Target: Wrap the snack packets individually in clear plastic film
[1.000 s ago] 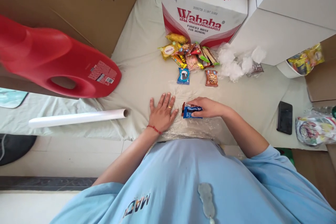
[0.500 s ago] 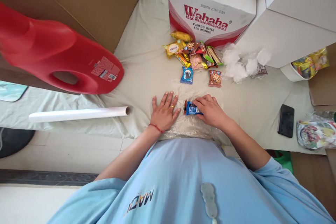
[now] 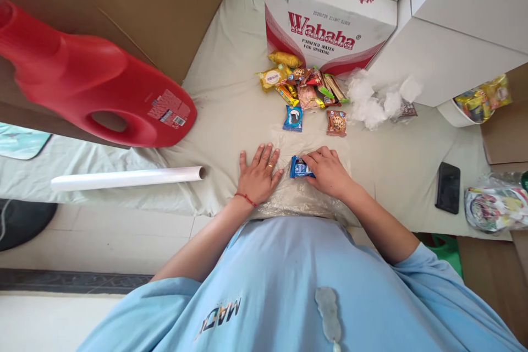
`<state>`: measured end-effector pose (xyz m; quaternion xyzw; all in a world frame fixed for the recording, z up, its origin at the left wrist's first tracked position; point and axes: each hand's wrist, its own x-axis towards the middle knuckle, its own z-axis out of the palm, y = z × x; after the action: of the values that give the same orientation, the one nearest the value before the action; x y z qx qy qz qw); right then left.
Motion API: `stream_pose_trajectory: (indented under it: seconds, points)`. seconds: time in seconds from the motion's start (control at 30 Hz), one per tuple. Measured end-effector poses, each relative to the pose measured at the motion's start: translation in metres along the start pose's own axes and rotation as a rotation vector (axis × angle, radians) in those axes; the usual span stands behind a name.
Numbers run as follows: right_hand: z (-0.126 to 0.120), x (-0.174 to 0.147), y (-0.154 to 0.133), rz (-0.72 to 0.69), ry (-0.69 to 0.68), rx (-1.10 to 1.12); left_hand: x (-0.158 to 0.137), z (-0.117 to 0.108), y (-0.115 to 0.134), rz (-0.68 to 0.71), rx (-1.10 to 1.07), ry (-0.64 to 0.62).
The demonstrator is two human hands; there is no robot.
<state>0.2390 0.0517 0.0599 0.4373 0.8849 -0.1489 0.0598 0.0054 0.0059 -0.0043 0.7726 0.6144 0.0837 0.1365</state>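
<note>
A sheet of clear plastic film (image 3: 289, 201) lies on the cloth-covered surface in front of me. My left hand (image 3: 256, 179) is flat on its left side, fingers spread, holding nothing. On the film, my right hand (image 3: 328, 170) has its fingers closed over a small blue snack packet (image 3: 300, 167); part of the packet is hidden under the fingers. Just beyond the hands lie another blue packet (image 3: 292, 119) and a brown cookie packet (image 3: 336, 122). Farther back is a pile of wrapped snacks (image 3: 307, 93), in yellow, red, pink and green wrappers.
A white Wahaha carton (image 3: 325, 22) stands behind the pile, with crumpled clear plastic (image 3: 371, 102) beside it. At the left are a big red jug (image 3: 103, 80) and a white film roll (image 3: 127, 177). A phone (image 3: 447, 188) and a snack-filled white bowl (image 3: 462, 114) sit at the right.
The blue packet under my right hand has shifted slightly, and the dark brown edge that showed at its left is out of sight. My left hand stays in place.
</note>
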Motion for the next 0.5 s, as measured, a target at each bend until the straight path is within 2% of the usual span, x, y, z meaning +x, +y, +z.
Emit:
stream_pose_trajectory:
  seconds: [0.1,0.17,0.3,0.4,0.5]
  points:
    - [0.004,-0.002,0.002,-0.004,0.011,0.026,0.0,-0.001,-0.002,0.001,-0.022,-0.01]
    - [0.001,-0.012,0.006,-0.001,0.065,0.075,-0.001,-0.002,-0.006,-0.001,-0.051,-0.003]
    - [-0.009,-0.055,0.021,-0.09,0.197,0.313,-0.01,-0.009,-0.019,0.011,-0.096,0.123]
    - [-0.002,-0.094,0.029,-0.209,0.155,0.475,-0.019,-0.015,-0.031,0.141,-0.084,0.163]
    - [0.021,-0.118,0.029,-0.193,0.085,0.473,-0.026,-0.022,-0.043,0.384,-0.139,0.02]
